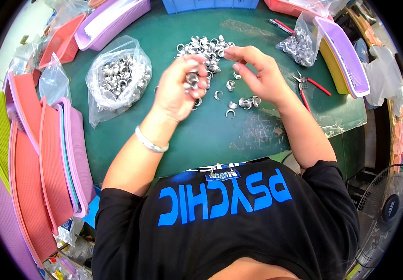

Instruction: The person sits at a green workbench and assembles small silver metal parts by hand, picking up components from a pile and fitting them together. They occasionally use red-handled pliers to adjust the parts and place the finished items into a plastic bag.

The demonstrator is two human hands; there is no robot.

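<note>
My left hand is turned palm up, its fingers curled around several small silver open rings. Close by on the right, my right hand has its thumb and forefinger apart, with nothing visible between them. Its fingertips are beside a heap of the same curved silver pieces on the green table. A few loose pieces lie below the right hand. To the left, a clear plastic bag stands open, filled with more silver pieces.
Red-handled pliers lie right of my right hand, near a smaller bag of silver pieces and another red-handled tool. Purple and blue baskets line the far edges. Stacked pink baskets stand left; a fan stands right.
</note>
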